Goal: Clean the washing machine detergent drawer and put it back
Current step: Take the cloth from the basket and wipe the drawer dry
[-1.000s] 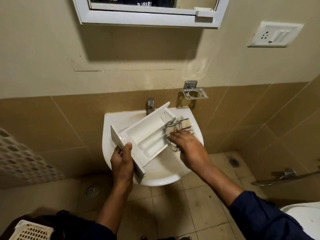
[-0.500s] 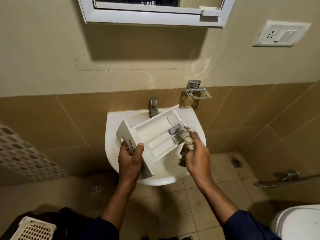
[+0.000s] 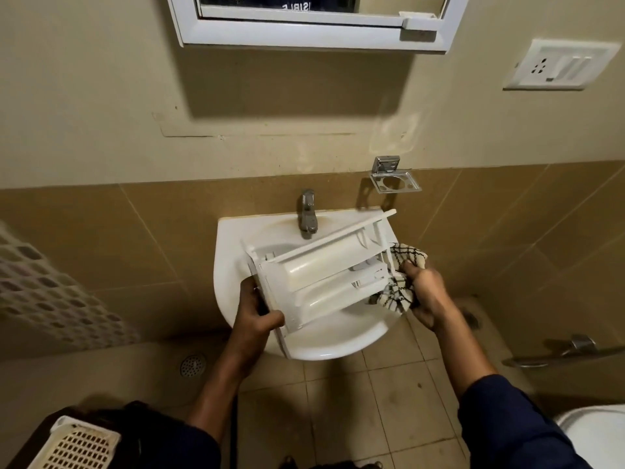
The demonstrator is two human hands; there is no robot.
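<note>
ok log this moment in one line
left hand: grips drawer over sink | right hand: grips cloth at drawer's end | drawer not yet put back

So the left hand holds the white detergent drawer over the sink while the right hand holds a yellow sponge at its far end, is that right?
Not quite: the head view shows the right hand holding a cream cloth with black checks, not a yellow sponge. Otherwise yes: the left hand holds the detergent drawer over the sink, the cloth at its far end.
</note>
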